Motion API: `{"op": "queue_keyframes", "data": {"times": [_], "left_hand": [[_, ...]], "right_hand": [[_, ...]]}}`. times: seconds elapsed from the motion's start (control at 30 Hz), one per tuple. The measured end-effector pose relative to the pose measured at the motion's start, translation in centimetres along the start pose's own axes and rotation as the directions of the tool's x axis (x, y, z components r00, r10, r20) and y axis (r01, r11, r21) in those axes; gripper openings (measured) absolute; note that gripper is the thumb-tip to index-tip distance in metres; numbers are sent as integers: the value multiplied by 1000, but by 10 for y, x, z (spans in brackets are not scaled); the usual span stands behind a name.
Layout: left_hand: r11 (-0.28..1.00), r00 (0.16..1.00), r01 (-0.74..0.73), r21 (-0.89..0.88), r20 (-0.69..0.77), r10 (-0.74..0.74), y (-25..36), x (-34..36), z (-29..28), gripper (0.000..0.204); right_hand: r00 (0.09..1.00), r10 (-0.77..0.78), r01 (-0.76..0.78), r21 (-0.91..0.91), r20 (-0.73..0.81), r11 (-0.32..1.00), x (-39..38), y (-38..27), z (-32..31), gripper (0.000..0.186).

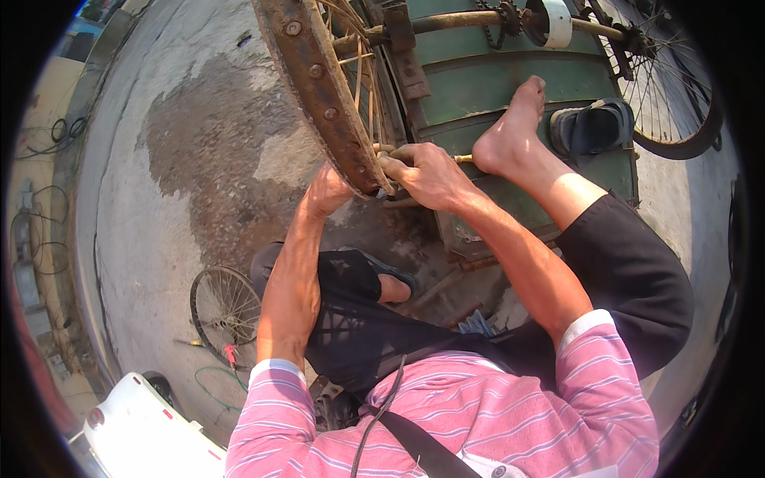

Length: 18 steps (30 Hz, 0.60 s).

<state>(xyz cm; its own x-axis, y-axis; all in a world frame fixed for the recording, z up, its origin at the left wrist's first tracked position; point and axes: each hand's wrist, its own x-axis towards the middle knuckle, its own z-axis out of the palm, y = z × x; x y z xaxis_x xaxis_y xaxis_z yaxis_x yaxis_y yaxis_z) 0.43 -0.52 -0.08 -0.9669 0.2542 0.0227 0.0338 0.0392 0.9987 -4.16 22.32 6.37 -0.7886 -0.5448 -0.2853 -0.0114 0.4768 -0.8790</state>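
Rusty wheel rim (316, 76) stands before us beside the green panel (454, 80), seemingly carried by the axle (454, 21). Our left hand (329, 190) reaches behind its lower edge, grip hidden; our right hand (430, 174) faces it, fingers curled narrowly, likely to work from both sides; we cannot tell whether either pinches anything. Our bare foot (510, 131) rests on the panel, perhaps for balance.

We seem to be in an open-air cycle-repair yard: sunlight falls on stained concrete ground (215, 159), and we see a rusty wheel rim (315, 76), a loose spoked wheel (224, 322), a green cart body (470, 84) with exposed axle (458, 21) and chain (510, 17), and a white vehicle (147, 426).
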Motion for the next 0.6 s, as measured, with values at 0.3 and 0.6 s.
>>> {"op": "queue_keyframes", "data": {"times": [0.3,0.6], "left_hand": [[999,989,-8,51,-147,15,-19,-3,2,41],[999,986,14,-47,-165,-22,1,-4,18,48]], "right_hand": [[992,-5,2,30,127,1000,7,-1,-10,52],[980,-71,53,101,185,993,18,18,-4,48]]}}
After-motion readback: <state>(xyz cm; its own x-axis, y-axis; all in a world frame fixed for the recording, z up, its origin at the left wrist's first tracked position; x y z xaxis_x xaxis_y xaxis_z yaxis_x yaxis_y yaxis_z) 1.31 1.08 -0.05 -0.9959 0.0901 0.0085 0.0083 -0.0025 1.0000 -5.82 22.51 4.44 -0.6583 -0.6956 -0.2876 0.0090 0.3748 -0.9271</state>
